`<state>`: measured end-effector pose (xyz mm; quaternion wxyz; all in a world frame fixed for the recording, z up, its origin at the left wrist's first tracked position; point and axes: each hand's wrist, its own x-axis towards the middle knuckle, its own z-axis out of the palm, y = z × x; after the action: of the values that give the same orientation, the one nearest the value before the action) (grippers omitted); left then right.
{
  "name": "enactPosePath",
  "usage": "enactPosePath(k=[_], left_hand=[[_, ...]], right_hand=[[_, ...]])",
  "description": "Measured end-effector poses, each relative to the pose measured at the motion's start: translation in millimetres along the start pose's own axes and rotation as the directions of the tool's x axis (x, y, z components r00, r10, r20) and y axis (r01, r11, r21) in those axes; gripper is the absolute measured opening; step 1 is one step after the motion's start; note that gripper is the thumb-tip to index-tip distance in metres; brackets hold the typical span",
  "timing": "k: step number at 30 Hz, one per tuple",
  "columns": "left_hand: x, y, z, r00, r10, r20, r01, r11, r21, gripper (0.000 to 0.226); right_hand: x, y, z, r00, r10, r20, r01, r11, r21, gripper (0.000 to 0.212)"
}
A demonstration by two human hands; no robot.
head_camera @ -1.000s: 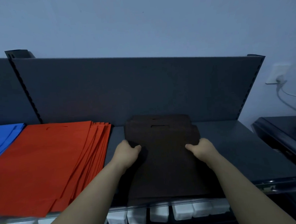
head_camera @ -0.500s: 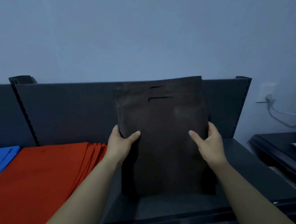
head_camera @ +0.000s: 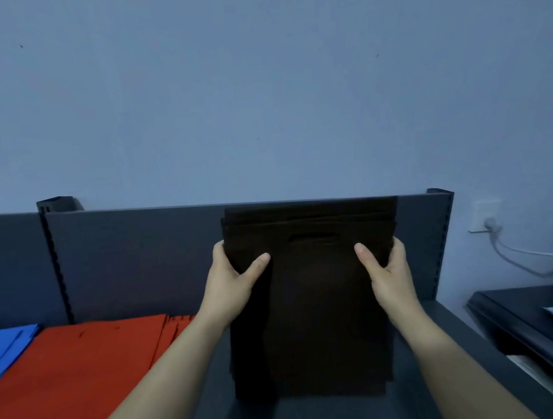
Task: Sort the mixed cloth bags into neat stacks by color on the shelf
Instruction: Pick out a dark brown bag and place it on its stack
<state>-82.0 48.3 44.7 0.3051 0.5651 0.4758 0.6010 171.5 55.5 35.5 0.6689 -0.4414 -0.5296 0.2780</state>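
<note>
Dark grey shelf (head_camera: 212,411) with a tall back panel (head_camera: 136,258). The red bag stack (head_camera: 69,374) lies flat on it, the blue stack (head_camera: 7,345) just left of that, and the brown bags (head_camera: 313,319) stand upright just right of it.

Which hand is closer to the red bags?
Left. The left hand grips the brown bags on the side by the red stack; the right hand grips their far side.

The dark brown cloth bags (head_camera: 312,303) at centre are a matt, finely textured fabric with no shine. The orange-red bags (head_camera: 78,373) at lower left and the blue bags (head_camera: 7,345) at the far left edge show the same dull cloth face. The shelf back panel (head_camera: 137,261) looks like smooth, matt dark grey metal, while the black unit (head_camera: 514,318) at lower right has a slight sheen.
</note>
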Motion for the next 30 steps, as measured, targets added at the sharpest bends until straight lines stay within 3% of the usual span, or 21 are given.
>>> enactPosePath(k=[2, 5, 10, 16, 19, 26, 30], left_hand=[[-4.2, 0.2, 1.1, 0.999, -0.005, 0.035, 0.005, 1.0, -0.015, 0.052], [-7.9, 3.5, 6.8, 0.999, 0.032, 0.019, -0.031, 0.998, -0.057, 0.037], [-3.9, 3.2, -2.6, 0.999, 0.032, 0.023, -0.03, 0.995, -0.099, 0.062], [-6.1, 0.2, 3.5, 0.999, 0.033, 0.037, -0.032, 0.999, -0.043, 0.054], [-3.4, 15.8, 3.6, 0.995, 0.096, -0.022, -0.098, 0.992, -0.084, 0.048], [-8.5, 9.0, 2.3, 0.998, 0.01, 0.059, -0.008, 0.999, -0.04, 0.079], [-5.3, 9.6, 5.4, 0.997, 0.025, 0.067, -0.026, 0.999, 0.021, 0.067]], right_hand=[[-3.0, 3.7, 1.3, 1.0, 0.029, 0.007, -0.029, 0.999, 0.026, 0.069], [-7.6, 1.1, 6.7, 0.999, 0.012, -0.039, -0.012, 1.0, -0.009, 0.046], [-7.3, -4.8, 1.1, 1.0, -0.011, -0.003, 0.012, 0.997, 0.079, 0.062], [-14.0, 4.8, 7.9, 1.0, 0.02, -0.013, -0.019, 0.997, 0.074, 0.042], [-1.6, -12.4, 10.0, 0.997, -0.032, -0.068, 0.034, 0.999, 0.031, 0.051], [-10.4, 0.4, 8.6, 0.997, 0.004, -0.072, -0.004, 1.0, 0.003, 0.053], [-13.7, 2.6, 10.1, 0.996, 0.024, -0.083, -0.026, 0.999, -0.033, 0.065]])
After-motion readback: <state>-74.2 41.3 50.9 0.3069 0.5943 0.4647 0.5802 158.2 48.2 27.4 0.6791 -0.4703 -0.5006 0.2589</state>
